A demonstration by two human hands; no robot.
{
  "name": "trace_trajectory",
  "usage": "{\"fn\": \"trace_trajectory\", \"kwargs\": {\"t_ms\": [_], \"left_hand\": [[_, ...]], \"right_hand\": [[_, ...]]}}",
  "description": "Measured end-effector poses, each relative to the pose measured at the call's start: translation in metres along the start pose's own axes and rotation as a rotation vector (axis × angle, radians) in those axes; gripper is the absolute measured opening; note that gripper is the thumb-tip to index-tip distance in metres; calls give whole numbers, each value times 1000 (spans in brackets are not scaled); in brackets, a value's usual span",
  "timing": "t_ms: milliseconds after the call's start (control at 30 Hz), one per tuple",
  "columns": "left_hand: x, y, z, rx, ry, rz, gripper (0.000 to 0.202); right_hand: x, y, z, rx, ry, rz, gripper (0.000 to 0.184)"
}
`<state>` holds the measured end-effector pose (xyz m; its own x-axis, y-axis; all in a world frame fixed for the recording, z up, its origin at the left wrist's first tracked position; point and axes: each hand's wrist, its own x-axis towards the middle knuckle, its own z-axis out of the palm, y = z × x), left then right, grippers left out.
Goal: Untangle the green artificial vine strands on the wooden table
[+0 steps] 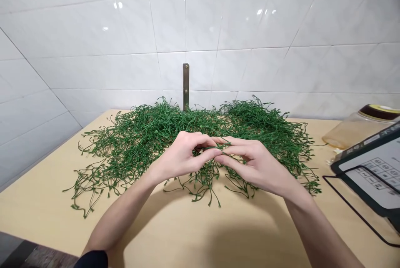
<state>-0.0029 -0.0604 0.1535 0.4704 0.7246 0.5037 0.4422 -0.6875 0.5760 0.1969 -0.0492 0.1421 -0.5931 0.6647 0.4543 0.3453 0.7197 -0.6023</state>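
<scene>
A wide, tangled heap of thin green stems (150,128) with small split tips covers the back half of the table; they look like artificial plant stems. Above the front of the heap my left hand (187,155) and my right hand (253,161) meet, fingertips almost touching. Between them they pinch a thin green stem (226,146), its end showing above my right fingers. My left thumb and forefinger are pressed together on it. The right thumb and fingers are closed there too. Whether more than one stem is held is hidden by the fingers.
Pale wooden table (175,234) against a white tiled wall (265,68). A metal bracket (186,84) stands upright behind the heap. To the right are a clear jar (353,128) with a dark and yellow lid and a dark-framed box (371,172) with a black wire loop (353,211).
</scene>
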Motion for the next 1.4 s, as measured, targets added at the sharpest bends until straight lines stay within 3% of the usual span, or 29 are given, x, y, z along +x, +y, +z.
{"fn": "trace_trajectory", "kwargs": {"t_ms": [333, 567, 667, 900, 1167, 1400], "left_hand": [[0, -4, 2, 38, -68, -59, 19], [1, -7, 3, 17, -53, -78, 31], [2, -8, 2, -11, -83, -61, 31], [6, -11, 4, -30, -156, -37, 27], [9, -14, 7, 106, -295, 64, 26], [4, -10, 0, 217, -258, 56, 23]], "right_hand": [[0, -6, 12, -190, 70, 27, 23], [-3, -5, 14, -177, 103, -19, 17], [-5, -2, 13, -119, 81, 15, 11], [-10, 4, 10, -83, 173, 82, 9], [-13, 8, 12, -8, 215, 181, 4], [-9, 0, 15, -66, 243, 146, 7]]}}
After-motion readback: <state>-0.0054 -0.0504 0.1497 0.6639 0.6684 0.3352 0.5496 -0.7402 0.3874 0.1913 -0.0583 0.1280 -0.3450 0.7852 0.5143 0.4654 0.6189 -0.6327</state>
